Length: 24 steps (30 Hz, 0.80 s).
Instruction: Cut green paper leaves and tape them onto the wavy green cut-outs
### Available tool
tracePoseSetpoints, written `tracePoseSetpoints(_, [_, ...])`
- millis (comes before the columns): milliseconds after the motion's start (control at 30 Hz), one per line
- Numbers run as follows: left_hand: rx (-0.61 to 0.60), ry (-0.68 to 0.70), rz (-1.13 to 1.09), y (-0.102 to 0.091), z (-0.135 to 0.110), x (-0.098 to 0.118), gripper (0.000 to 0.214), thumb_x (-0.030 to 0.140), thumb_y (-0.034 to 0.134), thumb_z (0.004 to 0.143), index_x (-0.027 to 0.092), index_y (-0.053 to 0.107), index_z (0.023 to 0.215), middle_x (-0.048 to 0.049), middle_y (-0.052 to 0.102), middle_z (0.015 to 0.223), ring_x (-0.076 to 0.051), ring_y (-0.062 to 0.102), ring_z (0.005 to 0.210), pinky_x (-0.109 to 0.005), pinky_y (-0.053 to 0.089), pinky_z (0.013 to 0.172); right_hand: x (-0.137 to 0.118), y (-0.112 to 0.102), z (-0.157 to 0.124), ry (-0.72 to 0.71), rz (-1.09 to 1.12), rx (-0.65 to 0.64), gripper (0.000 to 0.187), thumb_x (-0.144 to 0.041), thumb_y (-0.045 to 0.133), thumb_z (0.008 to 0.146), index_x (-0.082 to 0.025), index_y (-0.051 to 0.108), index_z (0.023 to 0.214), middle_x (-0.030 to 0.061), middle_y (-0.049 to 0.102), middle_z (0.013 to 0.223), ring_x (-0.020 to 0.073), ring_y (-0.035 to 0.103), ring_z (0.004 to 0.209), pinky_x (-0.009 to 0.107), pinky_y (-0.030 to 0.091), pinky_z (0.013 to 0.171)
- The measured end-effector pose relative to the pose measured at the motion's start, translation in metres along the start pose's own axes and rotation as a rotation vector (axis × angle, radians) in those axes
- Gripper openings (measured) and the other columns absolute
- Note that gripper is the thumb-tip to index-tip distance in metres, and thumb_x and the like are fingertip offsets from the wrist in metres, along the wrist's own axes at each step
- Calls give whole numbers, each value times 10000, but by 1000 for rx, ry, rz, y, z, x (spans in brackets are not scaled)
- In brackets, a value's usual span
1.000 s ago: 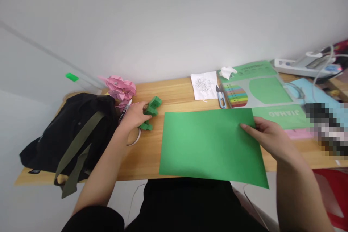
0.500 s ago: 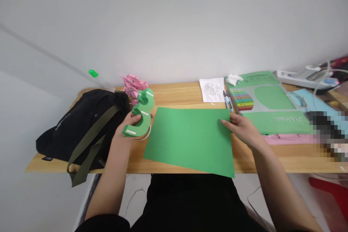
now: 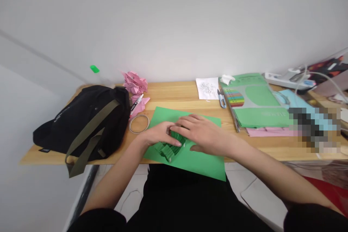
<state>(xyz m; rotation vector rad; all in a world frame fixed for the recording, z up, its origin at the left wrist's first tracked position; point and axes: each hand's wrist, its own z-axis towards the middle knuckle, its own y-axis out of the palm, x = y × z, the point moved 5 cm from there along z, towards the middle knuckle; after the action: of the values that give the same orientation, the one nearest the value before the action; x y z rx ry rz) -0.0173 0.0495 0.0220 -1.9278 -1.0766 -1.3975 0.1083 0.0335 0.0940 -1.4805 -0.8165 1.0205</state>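
A green sheet of paper [image 3: 201, 159] lies on the wooden table [image 3: 174, 96], its near corner hanging over the front edge. On its left part sits a folded green paper piece [image 3: 170, 146]. My left hand [image 3: 157, 136] grips that piece from the left, fingers curled round it. My right hand [image 3: 199, 132] lies over the piece's right end with fingers stretched flat, pressing on it and the sheet.
A black bag [image 3: 81, 123] with an olive strap fills the table's left end. Beside it are a tape ring [image 3: 139, 123], a marker [image 3: 136, 104] and pink crumpled paper [image 3: 135, 82]. To the right lie snips [image 3: 221, 98], a white sheet [image 3: 208, 88] and a stack of coloured paper packs [image 3: 258, 107].
My left hand lifted the folded green piece from beside the bag and set it down on the sheet. My right hand left the sheet's right edge and came over the piece.
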Motion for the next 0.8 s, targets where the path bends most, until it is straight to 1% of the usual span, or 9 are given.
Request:
tracePoseSetpoints(100, [-151, -5, -76, 12, -1, -11, 396, 206, 851, 464, 190, 684, 823, 37, 651, 729, -153, 596, 734, -231, 456, 622, -10, 6, -1, -15, -19, -42, 650, -246, 762, 714, -155, 489, 1296, 120, 624, 1141, 283, 554, 1068, 457, 414, 940])
tracePoseSetpoints(233, [-209, -5, -268, 23, -5, -22, 472, 253, 873, 448, 205, 699, 885, 14, 697, 838, -199, 636, 838, -262, 491, 700, -16, 10, -8, -47, -14, -10, 747, -301, 781, 681, -167, 447, 1335, 121, 610, 1135, 284, 547, 1020, 472, 385, 942])
tracePoseSetpoints(300, [-222, -17, -355, 31, -9, -23, 478, 295, 882, 445, 213, 703, 880, 12, 696, 798, -211, 656, 804, -290, 509, 701, -18, 10, -10, -55, 36, -12, 670, -304, 744, 711, -161, 471, 1307, 118, 618, 1105, 275, 548, 996, 447, 405, 908])
tracePoseSetpoints(367, [-246, -39, -412, 40, -13, -21, 499, 341, 888, 437, 222, 702, 885, 6, 687, 741, -210, 667, 712, -319, 527, 663, -19, 7, -12, -59, 101, -36, 564, -272, 695, 744, -146, 507, 1260, 115, 634, 1076, 267, 554, 981, 422, 424, 874])
tracePoseSetpoints(433, [-262, -55, -452, 48, -19, -18, 550, 388, 890, 428, 228, 695, 917, 0, 682, 713, -206, 663, 630, -338, 535, 627, -21, 3, -13, -64, 161, -63, 515, -223, 660, 757, -138, 515, 1244, 117, 644, 1080, 260, 563, 992, 412, 431, 868])
tracePoseSetpoints(500, [-266, -60, -517, 55, -23, -14, 590, 440, 872, 467, 229, 680, 982, -11, 689, 737, -204, 661, 602, -351, 538, 630, -21, -1, -15, -68, 215, -71, 512, -185, 642, 754, -135, 510, 1246, 124, 644, 1105, 256, 572, 1013, 413, 431, 883])
tracePoseSetpoints(600, [-268, -51, -593, 58, -27, -8, 613, 529, 822, 539, 212, 663, 1039, -30, 693, 762, -205, 663, 623, -345, 535, 637, -17, -1, -18, -38, 294, -47, 425, -140, 620, 738, -131, 558, 1158, 128, 650, 1094, 250, 588, 1012, 408, 438, 888])
tracePoseSetpoints(700, [-185, -46, -589, 50, -25, -10, 580, 557, 809, 543, 200, 680, 982, -15, 678, 725, -191, 654, 664, -292, 514, 623, -12, 6, -21, -4, 426, 27, 452, -86, 597, 691, -175, 565, 1133, 93, 655, 1104, 231, 596, 1036, 392, 437, 914])
tracePoseSetpoints(800, [-3, -94, -632, 38, -22, -22, 415, 570, 701, 689, 170, 692, 801, 3, 638, 614, -149, 616, 599, -249, 483, 605, -8, 17, -26, 60, 601, 142, 531, -69, 581, 643, -221, 546, 1150, 64, 651, 1155, 221, 600, 1071, 370, 451, 921])
